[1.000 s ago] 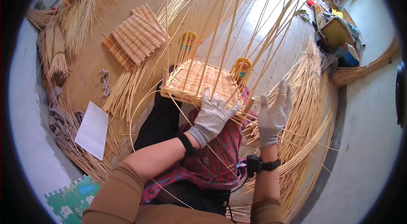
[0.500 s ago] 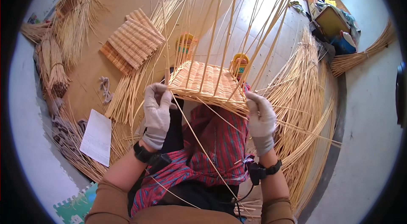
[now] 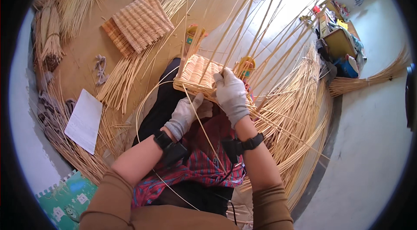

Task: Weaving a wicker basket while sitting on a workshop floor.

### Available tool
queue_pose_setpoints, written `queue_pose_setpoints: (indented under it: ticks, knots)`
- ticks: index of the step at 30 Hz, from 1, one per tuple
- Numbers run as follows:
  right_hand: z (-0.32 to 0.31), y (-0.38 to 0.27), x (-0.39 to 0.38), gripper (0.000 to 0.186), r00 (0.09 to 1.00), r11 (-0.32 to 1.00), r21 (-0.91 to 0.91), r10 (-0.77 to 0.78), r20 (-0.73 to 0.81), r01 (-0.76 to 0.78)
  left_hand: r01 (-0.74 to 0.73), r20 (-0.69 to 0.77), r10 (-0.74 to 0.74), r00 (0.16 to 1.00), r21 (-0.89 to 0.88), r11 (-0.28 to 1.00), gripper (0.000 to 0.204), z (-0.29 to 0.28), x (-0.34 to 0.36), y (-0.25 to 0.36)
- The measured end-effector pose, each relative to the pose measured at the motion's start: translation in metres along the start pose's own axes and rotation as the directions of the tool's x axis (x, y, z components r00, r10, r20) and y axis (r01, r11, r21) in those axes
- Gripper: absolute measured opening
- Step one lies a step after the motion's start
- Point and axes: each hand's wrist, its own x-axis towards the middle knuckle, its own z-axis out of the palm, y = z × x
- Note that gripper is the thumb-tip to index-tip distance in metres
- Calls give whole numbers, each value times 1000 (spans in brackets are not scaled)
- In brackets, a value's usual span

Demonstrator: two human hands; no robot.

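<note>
A square woven rattan base [image 3: 195, 67] with long upright stakes [image 3: 246, 21] rests over my lap, loose strands trailing from its front edge. My left hand [image 3: 185, 112], in a pale knitted glove, is closed under the front edge of the weave, its fingertips partly hidden. My right hand [image 3: 231, 94], gloved too, reaches over the right part of the base, thumb and fingers closed around the weave at the foot of the stakes. Red striped cloth [image 3: 204, 165] lies across my lap.
Woven mats [image 3: 139, 23] lie beyond on the floor. Rattan bundles lie left [image 3: 52, 41] and right [image 3: 286, 121]. A white sheet [image 3: 83, 121] and green foam mat [image 3: 65, 199] are at left. A cluttered cabinet [image 3: 339, 45] stands against the right wall, near two small yellow objects [image 3: 246, 65].
My left hand has moved from the left corner to under the front edge. My right hand has come inward and up onto the weave, fingers closing. The base now sits more askew.
</note>
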Motion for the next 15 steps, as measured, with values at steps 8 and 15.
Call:
queue_pose_setpoints:
  ticks: [8, 15]
  knots:
    - [8, 5, -8, 21, 997, 989, 124, 74, 15, -76, 21, 103, -15, 995, -57, 998, 45, -12, 4, -1]
    - [6, 2, -17, 22, 995, 992, 96, 91, -35, -88, -51, -32, 60, 998, 221, 974, 41, -3, -1, 10]
